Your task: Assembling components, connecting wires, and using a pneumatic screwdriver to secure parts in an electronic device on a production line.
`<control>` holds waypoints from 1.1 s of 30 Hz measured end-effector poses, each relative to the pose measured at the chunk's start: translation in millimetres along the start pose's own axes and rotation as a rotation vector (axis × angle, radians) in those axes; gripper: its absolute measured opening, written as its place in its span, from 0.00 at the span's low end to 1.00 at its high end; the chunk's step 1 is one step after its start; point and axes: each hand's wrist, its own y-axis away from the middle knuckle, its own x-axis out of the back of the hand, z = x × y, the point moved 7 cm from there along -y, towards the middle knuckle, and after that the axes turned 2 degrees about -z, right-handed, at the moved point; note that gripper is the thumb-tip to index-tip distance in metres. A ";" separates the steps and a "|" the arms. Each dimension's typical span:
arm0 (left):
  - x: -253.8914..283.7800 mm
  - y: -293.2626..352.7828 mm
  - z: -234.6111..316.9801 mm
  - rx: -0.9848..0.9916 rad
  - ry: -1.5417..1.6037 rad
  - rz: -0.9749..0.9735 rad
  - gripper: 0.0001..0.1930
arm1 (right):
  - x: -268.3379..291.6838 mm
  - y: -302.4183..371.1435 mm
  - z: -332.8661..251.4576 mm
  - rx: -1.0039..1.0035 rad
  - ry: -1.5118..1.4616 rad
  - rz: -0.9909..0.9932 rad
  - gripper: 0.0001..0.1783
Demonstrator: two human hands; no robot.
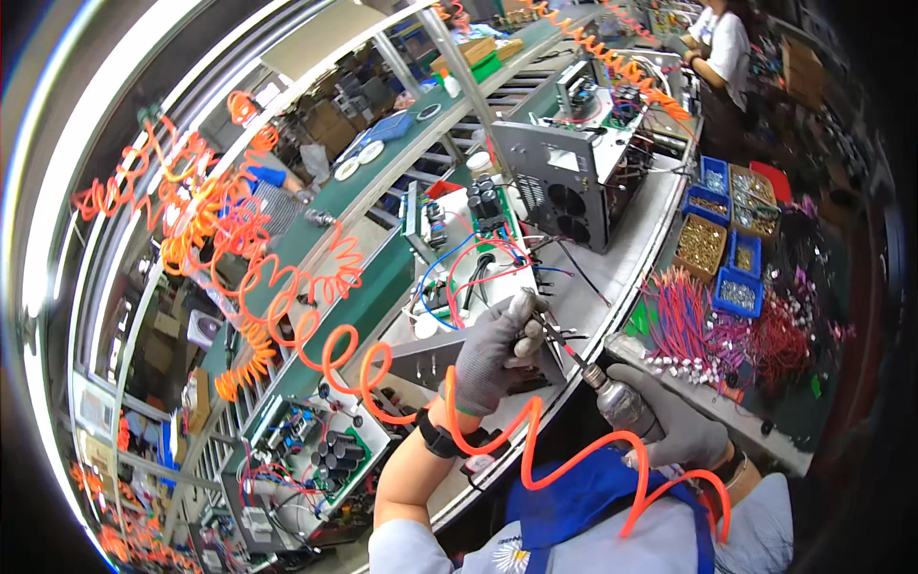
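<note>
My left hand [495,352], in a grey glove, grips the edge of a grey metal panel [430,362] of an open electronics chassis and pinches black wires there. My right hand [669,426], also gloved, is closed around a pneumatic screwdriver [612,394] whose bit points up-left at the spot beside my left fingers. An orange coiled air hose [535,450] loops from the tool across my forearms. The chassis's circuit board [469,258] with black capacitors and red and blue wires lies just beyond my hands.
A grey vented metal case [559,182] stands further along the line. Blue bins of screws [732,253] and bundles of red wires [708,330] sit at the right. Another open unit [316,459] lies at my left. A person in white [722,48] works at the far end.
</note>
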 end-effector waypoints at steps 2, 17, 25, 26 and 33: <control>-5.7 1.6 2.9 0.033 -0.009 -0.034 0.17 | -2.6 1.5 5.1 0.032 -0.166 -0.017 0.56; 32.6 15.7 51.3 -0.053 -0.656 -0.105 0.19 | -83.5 3.3 37.7 0.207 -0.093 0.247 0.54; 107.7 -46.7 40.1 0.001 -1.526 -0.273 0.36 | -127.4 -20.1 112.0 0.132 -0.103 0.347 0.50; 115.0 -46.0 37.6 0.036 -1.526 -0.319 0.37 | -130.3 -24.9 124.2 0.072 -0.097 0.365 0.49; 129.9 -7.0 41.5 0.058 -1.493 -0.449 0.41 | -133.8 -64.1 150.1 0.063 0.023 0.480 0.49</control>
